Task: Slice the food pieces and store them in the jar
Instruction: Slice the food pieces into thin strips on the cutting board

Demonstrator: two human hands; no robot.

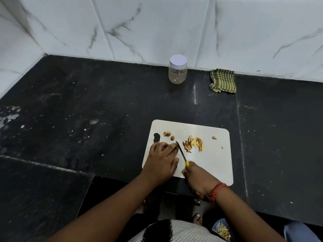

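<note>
A white cutting board point(213, 165) lies on the black counter. On it are a pile of thin yellow-brown slices point(194, 143), two uncut brown pieces point(167, 133) at the upper left, and a small scrap point(214, 137) to the right. My left hand point(161, 161) rests on the board's left part, its fingertips holding down a piece that I cannot see beside the blade. My right hand point(195, 179) grips the yellow handle of a small knife point(181, 152), whose tip sits at my left fingertips. A clear jar point(177, 71) with a white lid on stands by the back wall.
A green checked cloth point(222, 80) lies by the wall right of the jar. The black counter point(87, 110) steps down at the left front. Below the counter edge, a blue container with yellow peelings point(222, 230) sits on the floor near my feet.
</note>
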